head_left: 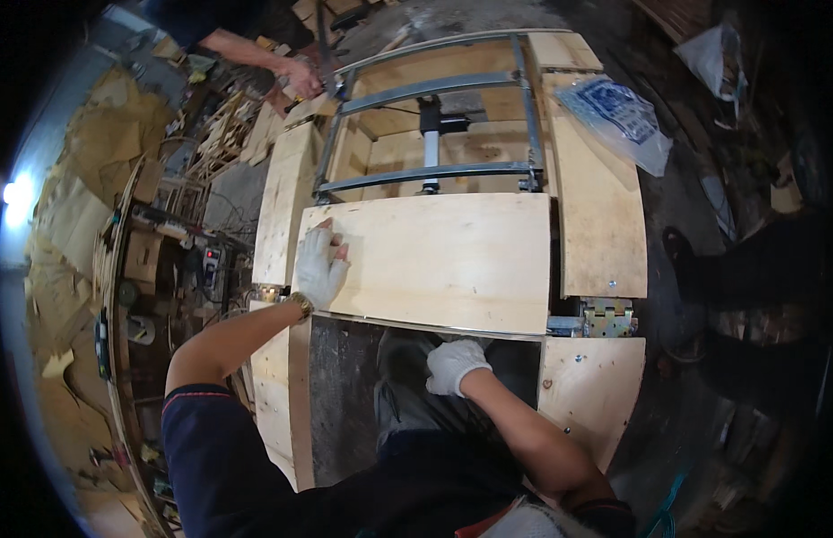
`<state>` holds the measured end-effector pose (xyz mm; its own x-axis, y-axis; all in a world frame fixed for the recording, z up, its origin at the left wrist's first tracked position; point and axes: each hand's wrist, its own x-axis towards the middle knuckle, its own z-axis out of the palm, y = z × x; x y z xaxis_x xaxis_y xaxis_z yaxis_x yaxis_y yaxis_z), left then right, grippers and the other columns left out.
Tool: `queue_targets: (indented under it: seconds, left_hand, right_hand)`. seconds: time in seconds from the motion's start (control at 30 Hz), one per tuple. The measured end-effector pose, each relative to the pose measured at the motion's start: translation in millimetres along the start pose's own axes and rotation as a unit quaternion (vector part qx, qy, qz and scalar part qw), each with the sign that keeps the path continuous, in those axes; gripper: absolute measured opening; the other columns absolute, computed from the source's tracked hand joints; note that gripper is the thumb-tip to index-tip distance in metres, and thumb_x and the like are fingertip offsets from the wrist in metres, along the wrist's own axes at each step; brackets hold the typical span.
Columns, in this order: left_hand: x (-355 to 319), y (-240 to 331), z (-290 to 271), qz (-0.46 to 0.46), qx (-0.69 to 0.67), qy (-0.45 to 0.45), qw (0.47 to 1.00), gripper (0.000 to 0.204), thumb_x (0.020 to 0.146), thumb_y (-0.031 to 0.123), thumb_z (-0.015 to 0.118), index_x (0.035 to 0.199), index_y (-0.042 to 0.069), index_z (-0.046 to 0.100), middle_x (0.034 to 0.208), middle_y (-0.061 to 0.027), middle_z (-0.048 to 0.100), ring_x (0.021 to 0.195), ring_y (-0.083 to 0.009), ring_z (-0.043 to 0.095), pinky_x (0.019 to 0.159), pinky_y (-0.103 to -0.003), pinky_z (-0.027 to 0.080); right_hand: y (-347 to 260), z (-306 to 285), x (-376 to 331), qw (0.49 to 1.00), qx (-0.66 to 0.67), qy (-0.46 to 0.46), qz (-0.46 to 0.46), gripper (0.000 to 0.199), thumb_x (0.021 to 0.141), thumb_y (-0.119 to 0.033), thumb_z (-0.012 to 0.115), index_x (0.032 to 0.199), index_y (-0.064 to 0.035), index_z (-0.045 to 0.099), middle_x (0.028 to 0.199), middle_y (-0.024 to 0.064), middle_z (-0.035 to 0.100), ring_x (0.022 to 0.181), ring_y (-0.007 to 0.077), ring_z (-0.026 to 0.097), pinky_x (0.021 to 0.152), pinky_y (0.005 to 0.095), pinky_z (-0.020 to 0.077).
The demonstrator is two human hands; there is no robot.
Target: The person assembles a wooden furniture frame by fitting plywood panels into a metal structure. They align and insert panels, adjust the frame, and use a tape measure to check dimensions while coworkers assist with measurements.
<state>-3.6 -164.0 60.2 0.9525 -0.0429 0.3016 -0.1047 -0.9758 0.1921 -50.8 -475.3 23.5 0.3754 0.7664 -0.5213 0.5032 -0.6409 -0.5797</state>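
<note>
My left hand (319,269), in a white glove with bare fingertips, lies flat on the left end of a pale plywood panel (434,255). That panel spans a wooden frame. My right hand (456,366), gloved in white too, is closed just below the panel's near edge, above my lap. What it holds, if anything, is hidden. Beyond the panel runs a grey metal frame (425,85) with a black and silver linear actuator (431,134) in its middle. A metal hinge (609,317) joins the boards on the right side.
A blue-printed plastic bag (614,117) lies on the right side board (605,215). At the far left a co-worker's hand (301,79) reaches to the frame's corner. Wood scraps (223,134) and a cluttered rack (143,260) stand along the left. Another person's dark-clothed leg (739,264) is at right.
</note>
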Motion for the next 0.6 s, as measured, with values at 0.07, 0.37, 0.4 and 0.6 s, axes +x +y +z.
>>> queue_targets:
  seconds: [0.07,0.37,0.4,0.6]
  left_hand:
    - [-3.1,-0.2,1.0,0.006,0.000,0.018,1.000,0.027,0.092,0.017,0.066,0.113,0.000,0.058,0.119,-0.0209,0.061,0.112,-0.0417,0.056,0.099,-0.049,0.043]
    - [-7.3,0.4,-1.2,0.009,0.003,0.020,1.000,0.025,0.092,0.023,0.067,0.104,0.004,0.056,0.123,-0.0218,0.060,0.112,-0.0416,0.056,0.095,-0.049,0.043]
    - [-6.1,2.3,-2.2,0.005,0.003,0.015,1.000,0.025,0.092,0.023,0.067,0.104,0.004,0.056,0.122,-0.0218,0.060,0.112,-0.0417,0.056,0.095,-0.049,0.043]
    - [-6.2,-3.1,1.5,0.018,0.003,0.025,1.000,0.025,0.093,0.022,0.067,0.105,0.003,0.056,0.121,-0.0209,0.060,0.111,-0.0409,0.056,0.095,-0.048,0.043]
  right_hand:
    - [-1.7,-0.5,-1.4,1.000,-0.010,-0.012,0.001,0.038,0.079,-0.032,0.068,0.104,-0.0061,0.081,0.109,0.0192,0.077,0.104,0.0364,0.074,0.089,0.0477,0.0588]
    - [-3.5,-3.7,-3.0,0.999,-0.033,-0.021,-0.007,0.042,0.082,-0.040,0.068,0.097,-0.0030,0.079,0.101,0.0230,0.075,0.098,0.0396,0.073,0.087,0.0486,0.0575]
    - [-2.4,-1.8,-2.4,0.999,-0.036,-0.017,-0.008,0.043,0.083,-0.042,0.067,0.095,-0.0025,0.079,0.099,0.0240,0.075,0.096,0.0404,0.073,0.086,0.0490,0.0571]
    - [-0.5,-1.5,-3.7,0.999,-0.035,0.000,-0.021,0.044,0.083,-0.043,0.067,0.095,-0.0020,0.079,0.098,0.0243,0.075,0.096,0.0405,0.073,0.085,0.0492,0.0569]
